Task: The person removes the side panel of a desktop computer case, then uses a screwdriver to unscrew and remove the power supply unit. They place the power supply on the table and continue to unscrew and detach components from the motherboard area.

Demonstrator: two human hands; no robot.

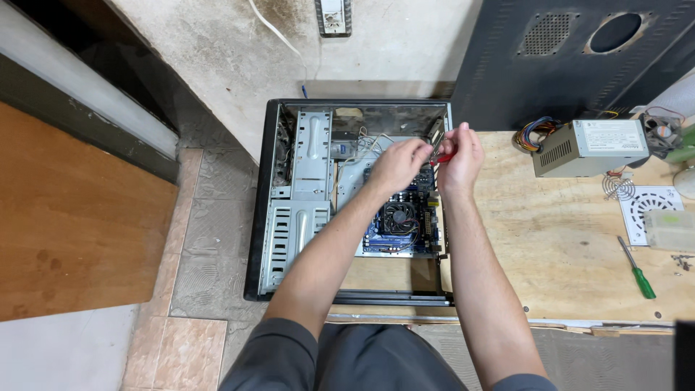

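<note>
Both hands, left (pixel 397 165) and right (pixel 460 156), pinch a red tool (pixel 443 157) over the open case (pixel 304 195); power supply (pixel 590 147) and screwdriver (pixel 637 268) lie well apart on the board (pixel 550 246).

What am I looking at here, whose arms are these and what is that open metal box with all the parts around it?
This is one view from a camera worn on a person's head, looking down at their own arms. The box is an open computer case lying on its side, with its circuit board and cooling fan visible. The left hand and right hand meet over it, pinching a small red-handled tool. Beside it, on the plywood table, lie a grey power supply box with coloured wires and a green-handled screwdriver.
</note>
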